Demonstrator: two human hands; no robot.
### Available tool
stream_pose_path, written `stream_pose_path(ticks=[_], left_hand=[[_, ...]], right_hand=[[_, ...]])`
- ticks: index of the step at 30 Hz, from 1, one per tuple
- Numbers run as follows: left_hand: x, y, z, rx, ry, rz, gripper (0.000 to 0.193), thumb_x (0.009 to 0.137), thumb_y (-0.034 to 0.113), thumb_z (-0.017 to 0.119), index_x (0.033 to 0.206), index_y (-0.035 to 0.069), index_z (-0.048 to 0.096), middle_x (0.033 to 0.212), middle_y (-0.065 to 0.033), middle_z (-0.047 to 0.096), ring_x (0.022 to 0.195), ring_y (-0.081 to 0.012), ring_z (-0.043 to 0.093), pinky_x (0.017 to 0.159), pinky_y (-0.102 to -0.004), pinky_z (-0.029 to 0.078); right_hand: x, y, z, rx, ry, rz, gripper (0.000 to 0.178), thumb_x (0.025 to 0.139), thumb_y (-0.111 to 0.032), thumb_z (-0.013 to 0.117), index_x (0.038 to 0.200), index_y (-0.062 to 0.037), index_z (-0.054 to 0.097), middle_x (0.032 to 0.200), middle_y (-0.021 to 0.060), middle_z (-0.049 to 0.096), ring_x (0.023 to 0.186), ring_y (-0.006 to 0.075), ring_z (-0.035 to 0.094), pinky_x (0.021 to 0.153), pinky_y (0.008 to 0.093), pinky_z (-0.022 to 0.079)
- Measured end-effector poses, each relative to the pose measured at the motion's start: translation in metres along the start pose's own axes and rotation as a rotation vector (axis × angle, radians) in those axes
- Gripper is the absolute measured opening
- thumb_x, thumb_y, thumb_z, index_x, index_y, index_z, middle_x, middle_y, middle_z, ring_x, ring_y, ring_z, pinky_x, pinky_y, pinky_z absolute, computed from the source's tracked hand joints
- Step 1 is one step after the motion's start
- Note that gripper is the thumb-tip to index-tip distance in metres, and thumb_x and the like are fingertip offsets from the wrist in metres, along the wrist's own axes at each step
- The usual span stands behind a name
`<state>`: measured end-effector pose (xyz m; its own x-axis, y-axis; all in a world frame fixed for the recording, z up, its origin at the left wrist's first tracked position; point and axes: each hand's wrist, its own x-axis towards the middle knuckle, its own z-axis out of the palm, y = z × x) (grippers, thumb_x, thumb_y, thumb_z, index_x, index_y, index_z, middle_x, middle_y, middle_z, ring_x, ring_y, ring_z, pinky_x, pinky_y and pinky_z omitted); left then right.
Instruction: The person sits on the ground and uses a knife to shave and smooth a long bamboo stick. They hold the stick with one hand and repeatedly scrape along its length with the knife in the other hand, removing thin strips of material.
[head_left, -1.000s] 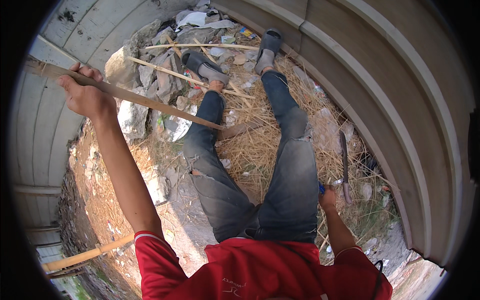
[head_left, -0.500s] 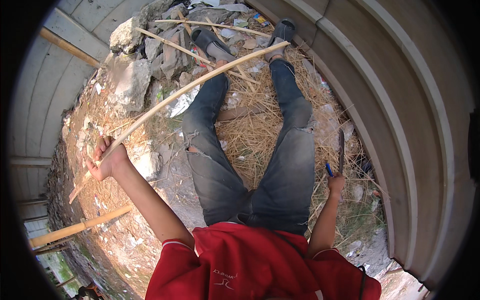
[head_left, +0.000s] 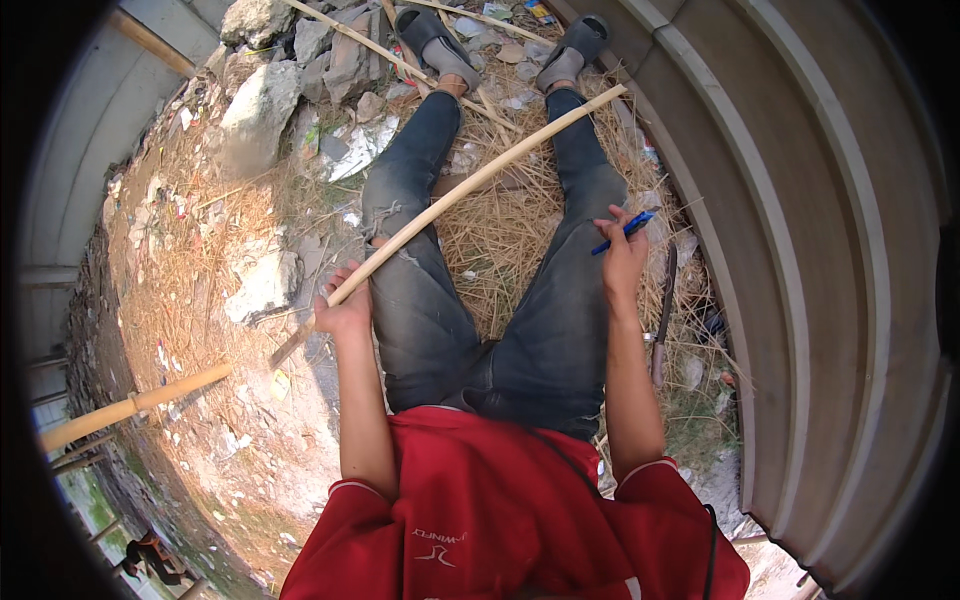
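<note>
Bamboo strip (head_left: 450, 201), pale and long, is found in the left hand (head_left: 345, 300), which we record as turned palm upward with the fingers curled around it near its lower end. We observe a short, darker end projecting below that hand, toward the lower left; the longer part slants up and away to the right, passing over both legs of the dark trousers (head_left: 430, 330). We cannot tell whether it touches them. The right hand (head_left: 623, 255), near the right knee and well apart from the strip, has its fingers closed around a small blue tool (head_left: 640, 221), whose exact kind we cannot determine. Just to the right of the right hand and forearm, we note a long knife (head_left: 668, 285) lying on the ground, its handle end nearer the wearer. Farther right stands a ribbed metal sheet (head_left: 780, 200). Between the hands and beyond them, dry straw (head_left: 500, 235) covers the ground. Ahead of the left hand we list a large grey rock (head_left: 262, 110) and, farther off, thin sticks (head_left: 350, 35) near the sandals (head_left: 585, 40). Left of that hand, we see a yellowish pole (head_left: 140, 403).
</note>
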<state>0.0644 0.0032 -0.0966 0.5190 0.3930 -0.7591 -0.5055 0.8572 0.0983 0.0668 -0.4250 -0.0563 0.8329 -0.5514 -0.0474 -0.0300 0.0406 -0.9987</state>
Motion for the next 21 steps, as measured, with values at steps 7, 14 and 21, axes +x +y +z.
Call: stream_pose_path(ticks=[7,14,21], left_hand=[[-0.061,-0.008,-0.016,-0.011,0.053,-0.179,0.028,0.106,0.033,0.039,0.093,0.007,0.039,0.085,-0.0116,0.049,0.086,-0.033,0.059,0.111,-0.0724,0.039],[-0.119,-0.046,-0.051,0.254,0.047,-0.418,0.043,0.108,0.036,0.043,0.129,-0.001,0.042,0.112,-0.0219,0.06,0.112,-0.0401,0.064,0.119,-0.0614,0.038],[-0.194,-0.054,-0.048,1.47,-0.952,-0.259,0.035,0.097,0.028,0.068,0.118,0.0,0.065,0.11,-0.0128,0.071,0.097,-0.0221,0.068,0.079,-0.0372,0.055]], right_hand=[[-0.044,-0.009,0.113,-0.02,-0.312,0.245,0.048,0.093,-0.019,0.079,0.065,-0.0128,0.04,0.104,0.0157,0.071,0.081,0.0117,0.063,0.076,0.0262,0.051],[-0.018,0.003,0.128,0.311,-0.298,0.094,0.038,0.095,0.005,0.066,0.072,-0.0085,0.039,0.113,0.0272,0.07,0.09,0.031,0.077,0.08,0.0376,0.063],[0.005,-0.029,0.114,0.36,-0.41,0.047,0.04,0.094,0.006,0.066,0.072,-0.009,0.037,0.116,0.0303,0.07,0.087,0.033,0.077,0.076,0.0392,0.063]])
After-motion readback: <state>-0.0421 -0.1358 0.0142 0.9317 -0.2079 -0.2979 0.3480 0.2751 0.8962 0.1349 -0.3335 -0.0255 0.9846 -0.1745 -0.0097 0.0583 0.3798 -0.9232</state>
